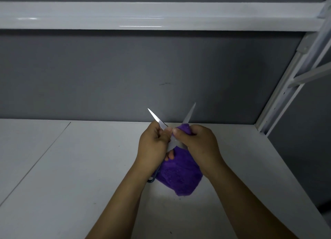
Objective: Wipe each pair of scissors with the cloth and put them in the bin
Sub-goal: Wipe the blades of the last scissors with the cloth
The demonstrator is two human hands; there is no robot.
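Observation:
A pair of scissors (157,120) with its two steel blades spread apart points up and away from me above the white table (71,167). My left hand (152,147) grips the scissors near the pivot; a dark handle loop shows below my wrist. My right hand (198,145) holds a purple cloth (179,174) and pinches it round the base of the right blade. Most of the cloth hangs down under both hands. No bin is in view.
A grey back panel (125,74) stands behind the table, with a white shelf (143,14) above it. A white metal upright (286,81) and brace frame the right side. A seam crosses the tabletop on the left.

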